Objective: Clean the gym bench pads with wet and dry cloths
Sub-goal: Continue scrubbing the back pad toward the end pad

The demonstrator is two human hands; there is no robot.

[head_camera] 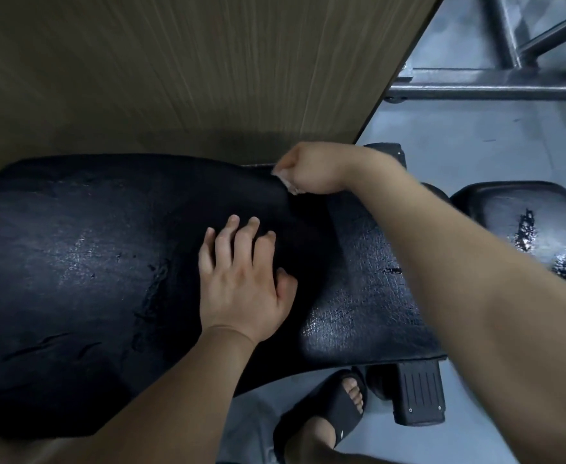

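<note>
Right hand (308, 169) is gripping tight, fingers curling into a fist around the far corner of a dark cloth (107, 262), just toward 12 o'clock from centre frame. A small pale bit is showing under the fingers; cannot tell what it is. The forearm is reaching in from 4 o'clock, crossing above the pad.

Left hand (244, 279) is lying flat at centre, fingers straight and slightly spreading, palm pressing down on the cloth. It is holding nothing.

The cloth is lying spread over most of the bench pad (368, 279), covering it from 9 o'clock to centre. Its right edge is running down diagonally from the right fist. Faint shiny and damp-looking patches are showing on the cloth toward 9 o'clock.

The uncovered part of the pad is sitting at 3 to 4 o'clock, glossy black with a cracked leather-like grain and light glaring off it.

A second pad (516, 222) is sitting at 3 o'clock, just beside the first, its surface peeling in patches.

A wooden panel (174, 61) is filling 10 to 12 o'clock, standing right behind the bench. A dark metal frame (492, 82) is resting on the grey floor (459, 135) at 1 to 2 o'clock.

At 5 o'clock a foot in a black sandal (335, 406) is standing beside a black ribbed bench foot (419, 393).
</note>
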